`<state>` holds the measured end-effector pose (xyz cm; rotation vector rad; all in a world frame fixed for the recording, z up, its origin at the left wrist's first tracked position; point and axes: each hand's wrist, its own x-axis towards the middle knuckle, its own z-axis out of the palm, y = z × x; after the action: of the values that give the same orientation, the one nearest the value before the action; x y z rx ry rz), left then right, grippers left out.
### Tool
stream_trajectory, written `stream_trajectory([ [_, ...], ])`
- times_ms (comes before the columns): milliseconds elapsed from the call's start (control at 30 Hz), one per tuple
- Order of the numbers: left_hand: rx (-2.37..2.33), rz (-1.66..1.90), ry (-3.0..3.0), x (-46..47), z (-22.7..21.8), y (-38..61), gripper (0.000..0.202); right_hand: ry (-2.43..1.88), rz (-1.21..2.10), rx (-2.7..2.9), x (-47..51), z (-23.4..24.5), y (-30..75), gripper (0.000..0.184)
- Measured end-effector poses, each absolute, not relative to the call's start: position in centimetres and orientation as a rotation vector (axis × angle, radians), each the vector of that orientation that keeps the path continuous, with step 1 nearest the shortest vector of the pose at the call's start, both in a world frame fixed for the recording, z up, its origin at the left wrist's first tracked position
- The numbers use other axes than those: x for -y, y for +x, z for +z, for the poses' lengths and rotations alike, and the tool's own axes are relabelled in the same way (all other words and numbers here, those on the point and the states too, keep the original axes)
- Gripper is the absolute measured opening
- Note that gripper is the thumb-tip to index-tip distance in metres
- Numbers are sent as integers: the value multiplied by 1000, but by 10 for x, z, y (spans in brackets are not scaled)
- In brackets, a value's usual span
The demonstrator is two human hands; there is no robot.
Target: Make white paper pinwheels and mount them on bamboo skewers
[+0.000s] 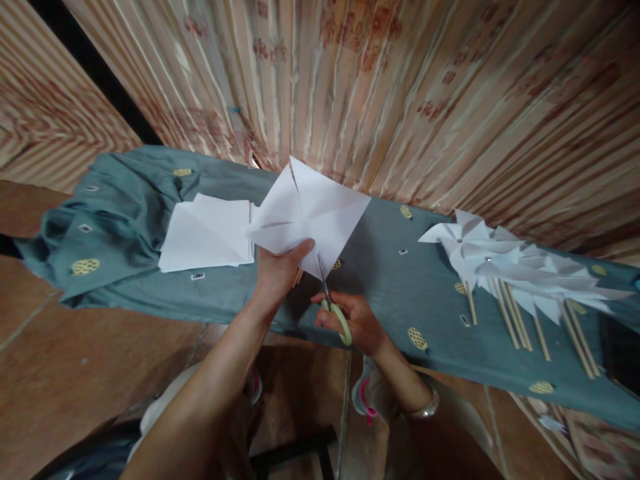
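Observation:
My left hand [283, 267] grips a square sheet of white paper [330, 207] by its lower edge, thumb on top and the other fingers hidden beneath. Slits run inward from the sheet's top and left corners. In my right hand [353, 317] is a pair of scissors [339, 320] with pale green handles. Their blades meet the sheet's bottom corner, pointing toward its middle. Part of some wooden sticks [298, 277] shows below the paper, beside my left hand.
A stack of white paper [210, 233] lies left on the blue-green cloth [390, 267] covering the narrow table. Several white paper pinwheels [520, 263] on wooden sticks overlap at the right. A dark flat object [620, 353] is at the right edge. A pleated curtain [350, 87] hangs behind.

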<state>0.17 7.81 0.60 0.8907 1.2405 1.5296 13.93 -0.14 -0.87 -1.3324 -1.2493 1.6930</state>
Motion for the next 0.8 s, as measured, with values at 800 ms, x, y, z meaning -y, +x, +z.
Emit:
stream_trajectory([
  [800, -1202, 1564, 846, -79, 9, 1, 62, -1345, 1693, 1192, 1, -13, 140, 42],
])
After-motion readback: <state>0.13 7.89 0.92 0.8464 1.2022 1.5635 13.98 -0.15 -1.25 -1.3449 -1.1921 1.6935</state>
